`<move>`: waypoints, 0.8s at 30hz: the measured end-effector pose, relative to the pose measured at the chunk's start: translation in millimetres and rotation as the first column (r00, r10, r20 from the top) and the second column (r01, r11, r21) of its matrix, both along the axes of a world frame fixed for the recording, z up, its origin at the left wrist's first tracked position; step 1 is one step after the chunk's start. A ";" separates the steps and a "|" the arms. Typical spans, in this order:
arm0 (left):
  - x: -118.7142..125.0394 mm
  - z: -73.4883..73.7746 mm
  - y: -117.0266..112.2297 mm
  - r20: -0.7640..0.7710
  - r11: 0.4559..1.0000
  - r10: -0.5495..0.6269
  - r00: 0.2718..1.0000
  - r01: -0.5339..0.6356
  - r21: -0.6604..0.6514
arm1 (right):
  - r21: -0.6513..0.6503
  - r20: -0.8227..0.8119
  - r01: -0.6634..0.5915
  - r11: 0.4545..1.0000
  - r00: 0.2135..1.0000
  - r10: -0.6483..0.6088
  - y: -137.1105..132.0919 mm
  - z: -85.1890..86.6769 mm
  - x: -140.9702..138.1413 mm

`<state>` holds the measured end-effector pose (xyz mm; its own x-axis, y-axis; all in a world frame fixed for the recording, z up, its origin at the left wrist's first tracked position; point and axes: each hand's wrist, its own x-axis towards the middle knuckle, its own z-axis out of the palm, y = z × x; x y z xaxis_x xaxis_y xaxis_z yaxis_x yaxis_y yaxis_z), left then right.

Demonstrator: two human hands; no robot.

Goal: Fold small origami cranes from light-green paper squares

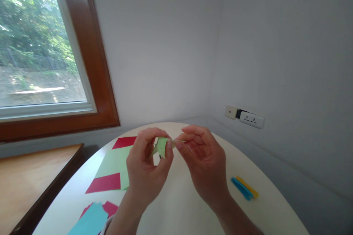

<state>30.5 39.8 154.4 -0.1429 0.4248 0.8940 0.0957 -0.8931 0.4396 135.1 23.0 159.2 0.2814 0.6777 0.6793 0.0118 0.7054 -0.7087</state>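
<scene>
Above the middle of the round table, a small folded piece of light green paper (161, 146) is held between my two hands. My left hand (149, 165) grips its body with fingers and thumb, the paper bending round near the thumb. From the other side, my right hand (205, 165) pinches a thin pointed end of the same paper between thumb and index finger. The other right fingers are curled loosely. A small dark spot shows just below the paper; I cannot make out what it is.
Light green sheets (110, 163) lie at left with a red piece (104, 183) on them. Blue paper (89, 220) overlaps red pieces nearer me. Blue strips (242, 188) and yellow strips (248, 187) lie right on the white table (190, 213). A wall socket (251, 119) is behind.
</scene>
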 end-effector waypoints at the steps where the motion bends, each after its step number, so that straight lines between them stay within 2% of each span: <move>1: 0.1 -0.2 0.0 -0.010 1.000 0.000 1.000 0.000 0.003 | -0.001 -0.005 -0.002 1.000 1.000 0.002 -0.2 0.3 0.3; 6: 0.3 0.1 0.1 -0.021 1.000 0.001 1.000 -0.001 0.011 | 0.001 -0.042 -0.047 0.999 0.998 0.047 -0.2 1.0 1.4; 17: -0.6 -0.8 2.0 0.011 0.999 -0.049 0.999 0.049 -0.022 | 0.013 -0.016 -0.050 0.999 0.999 0.050 3.2 -6.7 -1.3; 21: -0.7 -1.9 4.3 -0.050 0.998 -0.046 0.998 0.043 -0.056 | 0.052 0.003 0.014 0.999 1.000 -0.014 5.0 -9.1 -1.0; 24: -2.2 -1.0 6.0 -0.103 0.997 0.064 0.993 -0.068 -0.041 | 0.089 0.020 0.107 0.990 0.994 -0.109 9.2 -12.1 2.0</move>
